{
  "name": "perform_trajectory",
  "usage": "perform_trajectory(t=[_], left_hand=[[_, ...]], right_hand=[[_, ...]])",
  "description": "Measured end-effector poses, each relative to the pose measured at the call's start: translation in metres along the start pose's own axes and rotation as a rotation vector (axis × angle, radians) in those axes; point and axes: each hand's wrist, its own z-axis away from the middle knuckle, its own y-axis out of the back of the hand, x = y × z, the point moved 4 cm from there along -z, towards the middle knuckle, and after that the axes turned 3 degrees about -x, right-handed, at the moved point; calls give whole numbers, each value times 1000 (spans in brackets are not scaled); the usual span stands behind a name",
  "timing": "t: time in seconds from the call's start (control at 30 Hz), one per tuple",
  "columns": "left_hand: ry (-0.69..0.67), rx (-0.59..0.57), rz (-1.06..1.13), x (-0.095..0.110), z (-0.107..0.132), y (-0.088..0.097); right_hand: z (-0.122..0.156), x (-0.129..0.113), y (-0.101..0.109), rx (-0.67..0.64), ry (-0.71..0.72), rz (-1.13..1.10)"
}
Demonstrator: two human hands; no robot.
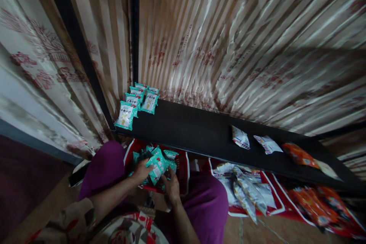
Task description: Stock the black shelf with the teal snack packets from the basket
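Over a red basket [185,171] between my knees, my left hand [140,172] grips a teal snack bag [156,166] by its left side. My right hand [172,187] is at that bag's lower right, its fingers curled among the teal packaging; exactly which edge they pinch is partly hidden. More teal snack bags [170,154] lie loose in the basket beneath and around both hands. On the left end of the black shelf [185,122], several matching teal bags [125,115] stand upright in two rows, white labels facing me.
Silver-white bags [240,137] and an orange bag [299,155] lie on the shelf's right part. Below are a basket of silver bags [247,188] and one of orange bags [314,204]. A dark post [82,53] and pleated curtains [183,42] border the shelf.
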Motion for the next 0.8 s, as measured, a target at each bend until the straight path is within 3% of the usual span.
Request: perform_trajectory(t=[0.17, 0.43, 0.67, 0.8], left_hand=[[-3, -65, 31, 11, 1, 14], [7, -161, 96, 48, 9, 31], [6, -180, 156, 61, 7, 34], [-17, -177, 183, 66, 9, 33]], right_hand=[[1, -8, 4, -14, 75, -81], [7, -36, 9, -235, 29, -373], [16, -69, 19, -358, 26, -527], [20, -74, 17, -396, -23, -602]])
